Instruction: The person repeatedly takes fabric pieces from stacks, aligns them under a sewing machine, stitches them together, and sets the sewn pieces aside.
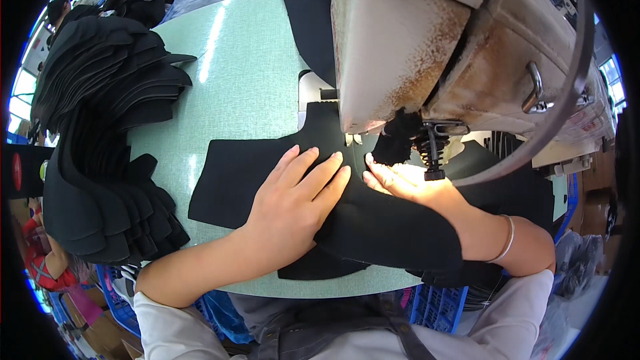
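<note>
A black cut fabric piece lies under the needle area of a worn, cream-coloured sewing machine. Its presser foot sits over the fabric close to both sets of fingertips. My left hand rests flat on the black material left of the foot, fingers stretched out. To the right of the foot, my right hand presses on the same piece with extended fingers, lit by the machine lamp. The machine's spring tensioner hides part of that hand. Whether the fabric is one layer or several I cannot tell.
Tall stacks of black cut pieces stand at the left of the pale green table. More black fabric lies behind the machine head. A blue crate is below the table's front edge. Another person in red is at far left.
</note>
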Tool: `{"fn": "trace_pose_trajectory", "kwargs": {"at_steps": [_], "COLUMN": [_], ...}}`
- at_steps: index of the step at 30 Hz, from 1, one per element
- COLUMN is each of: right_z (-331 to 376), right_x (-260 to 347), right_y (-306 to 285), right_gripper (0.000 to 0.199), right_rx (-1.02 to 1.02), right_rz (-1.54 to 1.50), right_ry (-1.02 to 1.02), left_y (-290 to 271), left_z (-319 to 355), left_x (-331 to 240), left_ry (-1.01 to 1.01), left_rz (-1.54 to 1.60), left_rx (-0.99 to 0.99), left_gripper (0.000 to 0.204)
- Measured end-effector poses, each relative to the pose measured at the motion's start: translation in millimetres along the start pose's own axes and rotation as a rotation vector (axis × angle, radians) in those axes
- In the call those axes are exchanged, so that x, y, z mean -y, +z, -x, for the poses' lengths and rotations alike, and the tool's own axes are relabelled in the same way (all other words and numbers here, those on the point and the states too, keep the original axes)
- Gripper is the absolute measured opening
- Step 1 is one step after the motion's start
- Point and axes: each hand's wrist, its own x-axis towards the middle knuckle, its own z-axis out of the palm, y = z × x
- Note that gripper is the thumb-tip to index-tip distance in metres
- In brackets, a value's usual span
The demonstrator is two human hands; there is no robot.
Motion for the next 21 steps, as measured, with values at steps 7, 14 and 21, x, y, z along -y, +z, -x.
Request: {"fn": "trace_pose_trajectory", "kwargs": {"at_steps": [7,14,21], "right_z": [-7.2,0.5,0.3], "right_x": [-15.9,10.0,-4.5], "right_y": [-15.9,-15.6,-12.7], "right_gripper": [0.026,0.027,0.019], "right_rx": [-0.089,0.153,0.057], "right_rz": [-0.556,0.452,0.234], "right_ry": [0.157,-0.029,0.028], "left_y": [-3.7,-9.3,-19.1], "left_z": [-6.2,-7.5,-7.7], "left_x": [8.3,-0.8,18.3], "left_ry": [0.042,-0.062,0.018], "left_rz": [0.012,0.108,0.142], "left_rx": [0.086,0.154,0.271], "left_gripper": [0.061,0.065,0.064]}}
